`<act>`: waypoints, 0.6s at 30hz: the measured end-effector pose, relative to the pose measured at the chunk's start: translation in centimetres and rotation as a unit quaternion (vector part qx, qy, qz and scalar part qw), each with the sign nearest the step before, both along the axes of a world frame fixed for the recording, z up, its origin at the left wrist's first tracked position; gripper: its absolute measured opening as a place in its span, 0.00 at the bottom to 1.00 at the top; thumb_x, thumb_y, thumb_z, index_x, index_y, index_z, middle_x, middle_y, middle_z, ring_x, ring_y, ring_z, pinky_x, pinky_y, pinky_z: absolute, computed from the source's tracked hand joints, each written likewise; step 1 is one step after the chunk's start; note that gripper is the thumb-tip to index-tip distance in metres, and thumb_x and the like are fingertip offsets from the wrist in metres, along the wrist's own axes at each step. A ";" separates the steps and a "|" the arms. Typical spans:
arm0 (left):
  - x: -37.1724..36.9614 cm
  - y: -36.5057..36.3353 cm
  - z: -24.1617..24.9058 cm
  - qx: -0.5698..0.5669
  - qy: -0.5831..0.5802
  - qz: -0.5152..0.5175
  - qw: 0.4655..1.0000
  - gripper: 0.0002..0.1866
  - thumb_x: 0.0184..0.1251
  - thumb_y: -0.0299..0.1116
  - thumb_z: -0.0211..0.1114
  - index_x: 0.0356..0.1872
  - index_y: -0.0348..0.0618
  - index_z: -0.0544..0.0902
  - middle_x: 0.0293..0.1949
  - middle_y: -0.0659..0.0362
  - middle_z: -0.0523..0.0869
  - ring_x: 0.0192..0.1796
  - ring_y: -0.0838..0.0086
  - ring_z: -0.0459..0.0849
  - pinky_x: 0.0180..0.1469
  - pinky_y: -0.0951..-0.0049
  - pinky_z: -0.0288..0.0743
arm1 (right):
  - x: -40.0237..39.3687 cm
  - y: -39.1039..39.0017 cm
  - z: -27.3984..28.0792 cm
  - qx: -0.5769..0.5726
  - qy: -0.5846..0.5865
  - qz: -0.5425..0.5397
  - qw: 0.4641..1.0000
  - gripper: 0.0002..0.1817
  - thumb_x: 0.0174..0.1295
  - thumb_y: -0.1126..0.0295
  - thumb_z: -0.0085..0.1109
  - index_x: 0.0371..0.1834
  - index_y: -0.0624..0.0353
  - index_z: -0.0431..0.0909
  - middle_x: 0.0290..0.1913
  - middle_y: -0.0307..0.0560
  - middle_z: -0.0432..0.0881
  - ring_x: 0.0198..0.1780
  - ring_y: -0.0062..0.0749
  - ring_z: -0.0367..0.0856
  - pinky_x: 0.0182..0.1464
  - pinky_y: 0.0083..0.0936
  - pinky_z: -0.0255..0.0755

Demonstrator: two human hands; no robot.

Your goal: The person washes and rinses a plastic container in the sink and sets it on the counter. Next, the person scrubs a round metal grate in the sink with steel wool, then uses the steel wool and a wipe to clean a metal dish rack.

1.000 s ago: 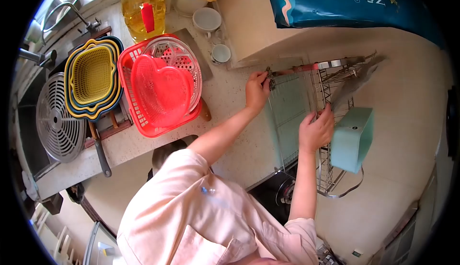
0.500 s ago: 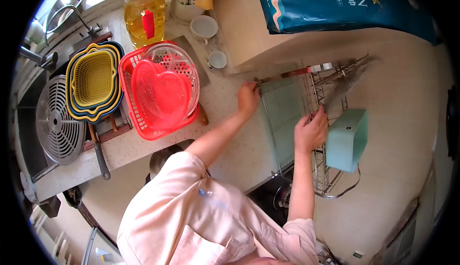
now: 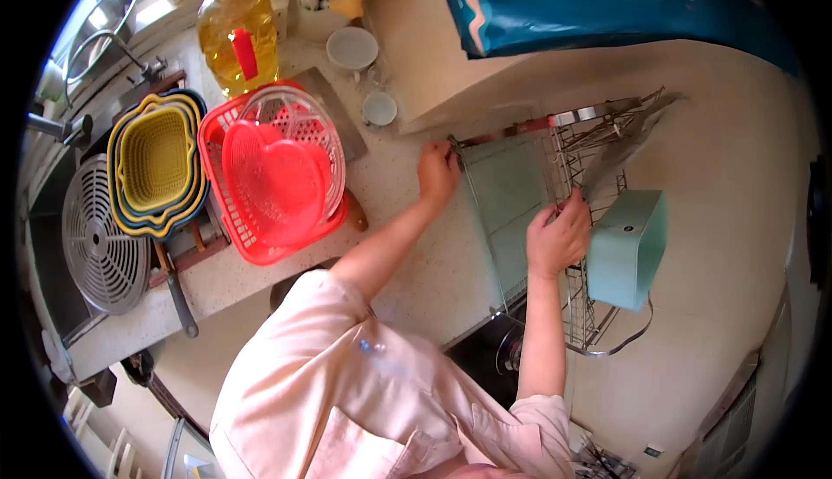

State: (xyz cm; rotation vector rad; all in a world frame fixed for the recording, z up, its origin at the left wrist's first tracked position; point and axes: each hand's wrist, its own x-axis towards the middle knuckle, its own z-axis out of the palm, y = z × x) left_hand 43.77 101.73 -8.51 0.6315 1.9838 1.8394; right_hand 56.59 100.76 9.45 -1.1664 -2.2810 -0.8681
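Note:
My left hand (image 3: 438,172) is closed on the upper left corner of a metal wire rack (image 3: 568,167). My right hand (image 3: 559,235) is closed on the rack's wire side, right of the middle. A pale green sheet or tray (image 3: 505,210) lies within the rack between my hands. Just right of my right hand, a light green box (image 3: 626,249) hangs at the rack's side. A grey, blurred flat item (image 3: 626,145) sticks out above my right hand.
On the counter at left stand red baskets (image 3: 277,171), yellow and blue baskets (image 3: 156,163), a round metal grate (image 3: 104,236) and an oil bottle (image 3: 238,33). White cups (image 3: 351,49) are behind. A teal package (image 3: 598,3) lies on the raised surface at top.
My left hand and the rack's left end have shifted slightly left. The counter items have shifted in view as the camera turned a little.

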 end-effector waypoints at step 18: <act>-2.3 0.1 10.2 0.238 0.139 -0.089 0.957 0.13 0.50 0.19 0.60 0.40 0.37 0.81 0.37 0.52 0.78 0.36 0.58 0.78 0.38 0.67 0.73 | -0.4 -0.4 1.0 -0.025 0.010 -0.001 1.000 0.23 0.44 0.74 0.55 0.49 0.61 0.70 0.34 0.47 0.74 0.36 0.42 0.75 0.35 0.34 0.69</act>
